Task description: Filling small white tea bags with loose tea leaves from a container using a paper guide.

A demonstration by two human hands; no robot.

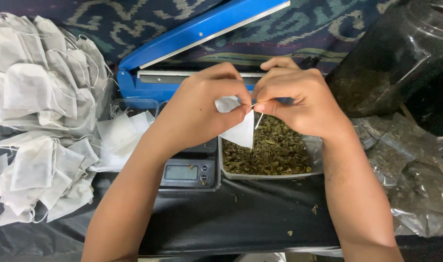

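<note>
Head view: hands meet above a tray of dried leaves [274,153].
Left hand [202,114]: fingers pinched together on a small white filter bag [241,130], which hangs over the tray.
Right hand [299,99]: fingertips closed on the bag's string [258,119] at its top edge.
Done: a big pile of white bags [39,116] lies on the left.
Left: leaves remain in the tray.
Nearby: scale [190,172], blue sealer [182,48], dark tabletop [241,218].
</note>
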